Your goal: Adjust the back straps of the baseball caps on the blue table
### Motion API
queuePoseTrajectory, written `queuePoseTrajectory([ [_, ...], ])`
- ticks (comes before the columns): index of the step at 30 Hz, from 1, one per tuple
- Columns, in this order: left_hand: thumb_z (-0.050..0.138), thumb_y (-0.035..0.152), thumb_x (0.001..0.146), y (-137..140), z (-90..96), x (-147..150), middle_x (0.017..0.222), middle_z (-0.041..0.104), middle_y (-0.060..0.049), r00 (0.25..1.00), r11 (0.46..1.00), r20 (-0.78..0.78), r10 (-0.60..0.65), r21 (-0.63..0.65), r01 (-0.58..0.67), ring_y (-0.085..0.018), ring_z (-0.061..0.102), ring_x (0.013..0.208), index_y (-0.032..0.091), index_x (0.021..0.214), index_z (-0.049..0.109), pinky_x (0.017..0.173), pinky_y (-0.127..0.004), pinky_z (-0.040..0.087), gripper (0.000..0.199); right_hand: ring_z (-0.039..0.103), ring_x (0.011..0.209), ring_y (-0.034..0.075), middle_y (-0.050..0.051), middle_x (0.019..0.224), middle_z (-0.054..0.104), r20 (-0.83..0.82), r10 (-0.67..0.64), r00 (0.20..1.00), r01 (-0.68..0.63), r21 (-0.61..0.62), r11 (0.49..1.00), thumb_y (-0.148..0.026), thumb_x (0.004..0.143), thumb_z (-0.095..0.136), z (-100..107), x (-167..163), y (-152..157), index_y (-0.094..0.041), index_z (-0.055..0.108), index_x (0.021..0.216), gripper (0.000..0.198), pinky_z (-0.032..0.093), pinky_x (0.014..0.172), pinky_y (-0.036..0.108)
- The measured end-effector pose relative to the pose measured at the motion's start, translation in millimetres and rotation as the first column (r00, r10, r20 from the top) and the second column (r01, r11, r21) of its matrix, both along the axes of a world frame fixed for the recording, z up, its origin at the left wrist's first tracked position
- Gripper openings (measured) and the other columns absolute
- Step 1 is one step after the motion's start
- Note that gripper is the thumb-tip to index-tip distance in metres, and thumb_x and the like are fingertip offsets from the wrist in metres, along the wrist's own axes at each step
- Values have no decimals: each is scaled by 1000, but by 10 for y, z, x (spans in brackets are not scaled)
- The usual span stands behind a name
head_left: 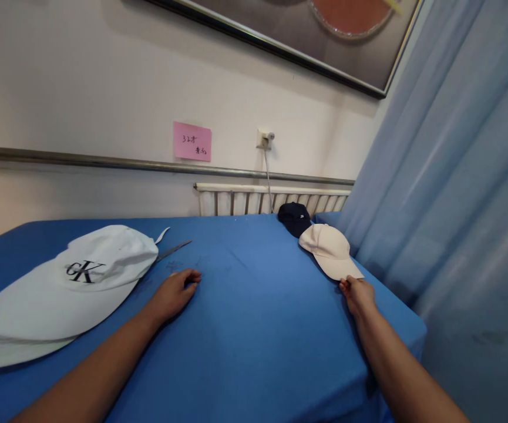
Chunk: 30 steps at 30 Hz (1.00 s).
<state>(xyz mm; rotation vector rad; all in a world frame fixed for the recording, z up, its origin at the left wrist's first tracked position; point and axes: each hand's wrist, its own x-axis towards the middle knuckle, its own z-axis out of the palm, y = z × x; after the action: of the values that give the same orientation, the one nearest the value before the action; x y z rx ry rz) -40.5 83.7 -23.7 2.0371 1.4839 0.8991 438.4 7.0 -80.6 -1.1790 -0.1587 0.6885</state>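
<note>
My right hand (pixel 357 292) pinches the brim of a pale cream baseball cap (pixel 328 249) near the right edge of the blue-covered table (pixel 254 329). Behind that cap, partly overlapped by it, lies a dark navy cap (pixel 295 217). My left hand (pixel 178 292) rests on the cloth with fingers loosely curled and apart, nothing visible in it. To its left is a large white cap (pixel 99 264) with black letters on the front, on top of another pale cap (pixel 13 351) of which mainly the brim shows. A thin dark pointed blade (pixel 174 251) sticks out from behind the white cap.
A light blue curtain (pixel 456 176) hangs along the right side. Against the wall behind stand a white radiator (pixel 236 200) and a metal rail (pixel 104 163). A plug with a cable sits in a wall socket (pixel 263 140), beside a pink note (pixel 192 141). Above hangs a framed picture (pixel 346 64).
</note>
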Motion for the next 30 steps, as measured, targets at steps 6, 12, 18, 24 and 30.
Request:
queuePoseTrajectory([
  [6,54,35,72,34,-25,-41,94,76,-6,986,996,-163,-41,65,53,-29,69,93,22,94,69,88,-44,53,29,66,53,13,-1,60,65,22,58,998,-58,-13,998,-10,62,66,-20,-32,-47,-16,56,74,17,55,47,19],
  [12,52,36,73,63,-40,-53,95,76,-7,980,996,-196,-34,70,49,-29,69,94,21,95,69,88,-44,53,32,68,62,15,2,71,67,36,81,996,-82,18,996,-14,60,66,-1,-118,-130,-16,57,76,19,55,51,21],
  [18,54,36,74,86,-83,-85,96,76,-6,982,995,-183,-39,87,56,-28,69,94,22,95,69,89,-43,52,31,61,58,11,-5,68,59,79,-70,994,68,20,997,-19,57,64,42,-223,-240,-20,51,79,26,48,49,19],
  [24,53,32,74,27,-76,-48,99,75,-9,980,997,-199,-26,70,41,-28,69,96,19,98,69,90,-43,52,32,60,65,10,-2,88,63,173,-11,985,16,-24,1000,-22,57,67,128,-691,-394,-21,60,96,39,46,53,20],
  [30,50,24,78,-168,-47,16,98,74,-10,976,984,-216,11,174,27,-25,68,94,17,99,67,89,-40,52,28,56,59,12,-1,76,64,431,551,715,-571,-94,815,-23,73,60,440,-1884,-110,-19,61,106,34,44,56,24],
])
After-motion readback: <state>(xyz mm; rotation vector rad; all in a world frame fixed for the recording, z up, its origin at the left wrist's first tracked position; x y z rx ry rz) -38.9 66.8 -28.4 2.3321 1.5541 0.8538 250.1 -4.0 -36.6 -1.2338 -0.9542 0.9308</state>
